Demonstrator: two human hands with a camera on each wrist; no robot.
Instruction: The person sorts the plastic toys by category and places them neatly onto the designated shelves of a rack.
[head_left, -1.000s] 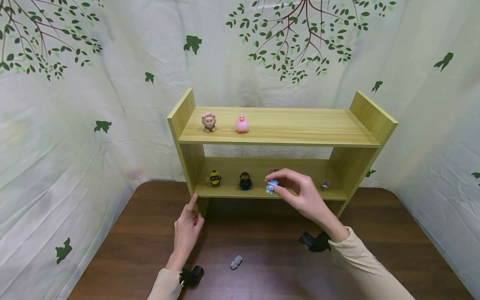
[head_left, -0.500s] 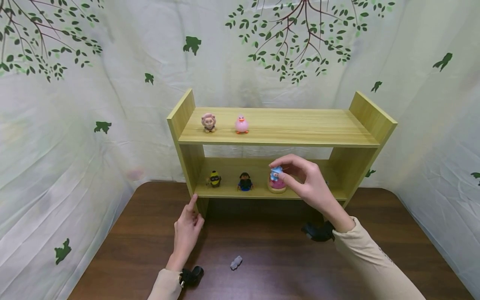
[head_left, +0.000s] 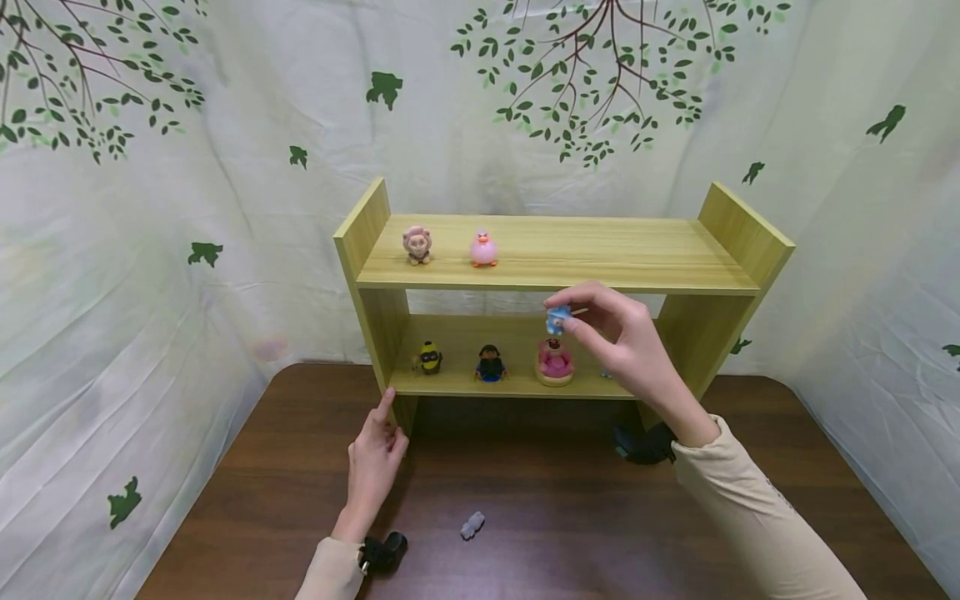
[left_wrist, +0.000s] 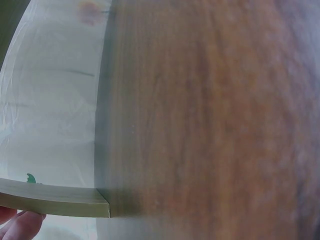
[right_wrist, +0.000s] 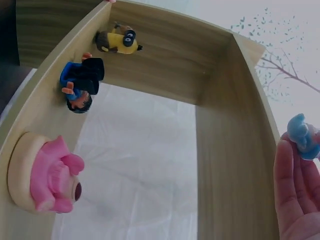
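My right hand (head_left: pixel 622 333) pinches a small light-blue toy figurine (head_left: pixel 558 320) between thumb and fingers, level with the gap under the top board of a wooden shelf (head_left: pixel 570 277). In the right wrist view, the blue figurine (right_wrist: pixel 303 136) is at the right edge. Below the hand, a pink figurine on a cream base (head_left: pixel 555 365) sits on the lower board. My left hand (head_left: pixel 373 467) touches the shelf's lower left side with an extended index finger. In the left wrist view, fingertips (left_wrist: pixel 27 226) lie beside the side panel (left_wrist: pixel 55 200).
A yellow-and-black figurine (head_left: pixel 429 358) and a dark-haired figurine in blue (head_left: pixel 491 364) stand on the lower board. Up top are a pinkish figurine (head_left: pixel 417 245) and a pink duck (head_left: pixel 483 248). A small grey figurine (head_left: pixel 472 526) lies on the brown table (head_left: pixel 570 517).
My right hand has risen and shifted slightly right with the blue figurine, from the lower board's front to just under the top board, uncovering the pink figurine. The left hand stays put.
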